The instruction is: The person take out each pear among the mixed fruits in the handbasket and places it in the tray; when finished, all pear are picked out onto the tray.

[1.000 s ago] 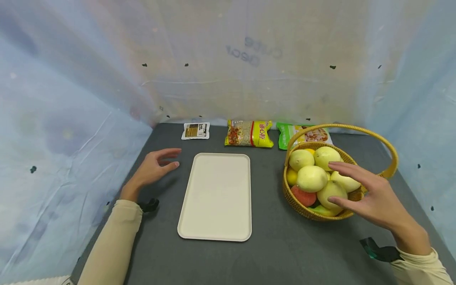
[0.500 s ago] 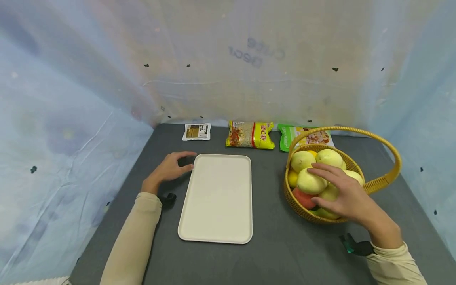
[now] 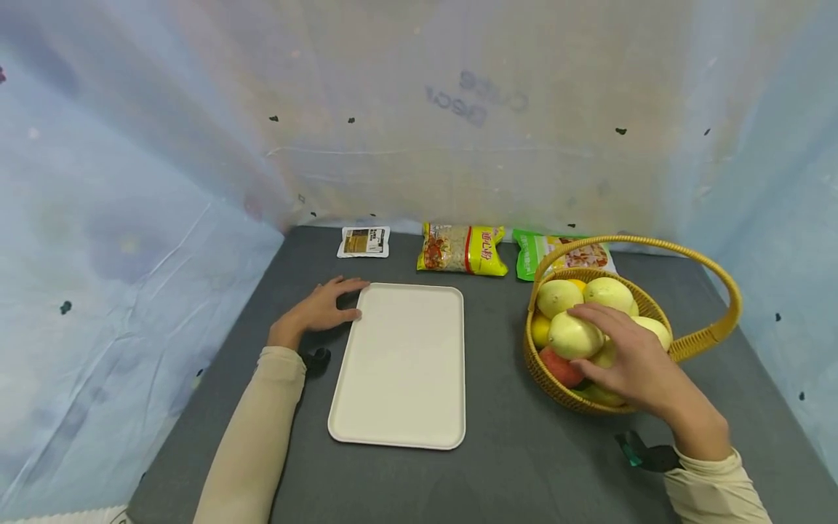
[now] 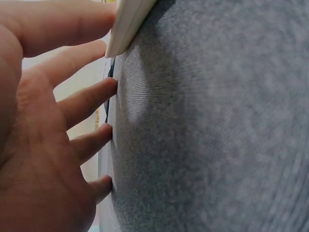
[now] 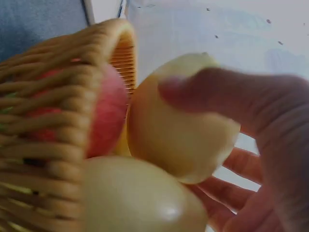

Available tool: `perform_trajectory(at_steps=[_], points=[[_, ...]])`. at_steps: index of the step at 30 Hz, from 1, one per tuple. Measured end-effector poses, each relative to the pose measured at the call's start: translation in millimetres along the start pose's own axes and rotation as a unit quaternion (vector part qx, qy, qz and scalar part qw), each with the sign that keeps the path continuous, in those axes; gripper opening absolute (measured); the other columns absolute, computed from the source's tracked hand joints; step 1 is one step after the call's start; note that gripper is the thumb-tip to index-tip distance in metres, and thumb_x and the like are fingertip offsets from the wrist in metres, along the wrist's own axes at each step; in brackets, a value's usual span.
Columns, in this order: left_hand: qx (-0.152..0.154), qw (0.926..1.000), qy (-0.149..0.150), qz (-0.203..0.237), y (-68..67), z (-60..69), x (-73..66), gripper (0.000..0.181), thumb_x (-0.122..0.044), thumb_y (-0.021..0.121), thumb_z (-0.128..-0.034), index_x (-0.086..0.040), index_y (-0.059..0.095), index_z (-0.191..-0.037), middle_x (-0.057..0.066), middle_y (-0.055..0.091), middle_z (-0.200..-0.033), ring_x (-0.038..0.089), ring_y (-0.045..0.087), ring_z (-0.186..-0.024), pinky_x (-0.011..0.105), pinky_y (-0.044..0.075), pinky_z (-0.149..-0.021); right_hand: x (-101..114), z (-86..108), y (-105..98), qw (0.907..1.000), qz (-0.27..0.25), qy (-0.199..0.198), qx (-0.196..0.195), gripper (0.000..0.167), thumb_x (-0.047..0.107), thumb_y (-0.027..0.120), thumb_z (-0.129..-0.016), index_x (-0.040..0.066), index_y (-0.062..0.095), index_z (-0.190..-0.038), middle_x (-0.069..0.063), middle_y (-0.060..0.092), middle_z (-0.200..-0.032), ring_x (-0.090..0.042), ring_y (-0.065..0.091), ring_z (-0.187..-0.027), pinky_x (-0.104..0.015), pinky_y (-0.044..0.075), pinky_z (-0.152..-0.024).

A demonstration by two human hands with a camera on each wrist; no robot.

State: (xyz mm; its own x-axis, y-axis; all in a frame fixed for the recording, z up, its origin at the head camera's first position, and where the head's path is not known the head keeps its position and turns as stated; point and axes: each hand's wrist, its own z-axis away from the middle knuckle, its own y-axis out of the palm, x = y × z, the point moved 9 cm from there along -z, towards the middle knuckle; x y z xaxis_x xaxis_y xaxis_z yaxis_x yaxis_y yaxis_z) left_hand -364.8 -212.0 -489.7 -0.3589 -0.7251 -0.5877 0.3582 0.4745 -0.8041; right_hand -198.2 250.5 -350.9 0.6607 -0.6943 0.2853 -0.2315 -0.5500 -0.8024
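Thumb and fingers of the right hand curl round a smooth, pale yellow-green, rounded fruit, set close about it. This fruit is on top of the heap inside a round golden wicker basket, toward the left part of its rim. A round red fruit lies beside it at the near left of the rim, a smaller yellow fruit sits against the left wall, and other pale yellow-green fruits fill the basket behind. The basket stands toward the right edge of the dark grey tabletop, its tall arched handle leaning to the right.

The left hand is spread wide at the far left corner of a flat, off-white rectangular tray with rounded corners; its thumb touches the left rim, and the lower fingertips rest on the tabletop. The tray lies left of the tabletop's middle.

Along the tabletop's far edge lie a small white pouch with a brown panel, near the far left corner; a yellow printed packet, beyond the tray; and a green printed packet, partly hidden behind the basket. Pale sheeting hangs beyond that edge.
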Motion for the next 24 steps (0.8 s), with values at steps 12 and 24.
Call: perform_trajectory(at_steps=[12, 24], points=[[0.020, 0.9992, -0.014, 0.031, 0.6, 0.6, -0.6, 0.074, -0.031, 0.070, -0.1092, -0.014, 0.036, -0.173, 0.022, 0.021, -0.182, 0.053, -0.001, -0.168, 0.082, -0.010, -0.127, 21.9, -29.6, -23.4, 0.9947, -0.079, 0.040, -0.052, 0.093, 0.006, 0.103, -0.065, 0.016, 0.067, -0.150, -0.002, 0.075, -0.135, 0.004, 0.066, -0.113, -0.005, 0.052, -0.093], [0.022, 0.9992, -0.015, 0.029, 2.5, 1.3, -0.9, 0.074, -0.030, 0.070, -0.1091, -0.013, 0.036, -0.173, 0.021, 0.021, -0.182, 0.053, -0.002, -0.168, 0.083, -0.010, -0.126, 57.5, -92.1, 5.9, 0.9682, -0.242, 0.004, -0.062, 0.088, -0.010, 0.095, -0.074, 0.009, 0.063, -0.154, -0.010, 0.069, -0.146, -0.008, 0.068, -0.128, -0.021, 0.059, -0.105]])
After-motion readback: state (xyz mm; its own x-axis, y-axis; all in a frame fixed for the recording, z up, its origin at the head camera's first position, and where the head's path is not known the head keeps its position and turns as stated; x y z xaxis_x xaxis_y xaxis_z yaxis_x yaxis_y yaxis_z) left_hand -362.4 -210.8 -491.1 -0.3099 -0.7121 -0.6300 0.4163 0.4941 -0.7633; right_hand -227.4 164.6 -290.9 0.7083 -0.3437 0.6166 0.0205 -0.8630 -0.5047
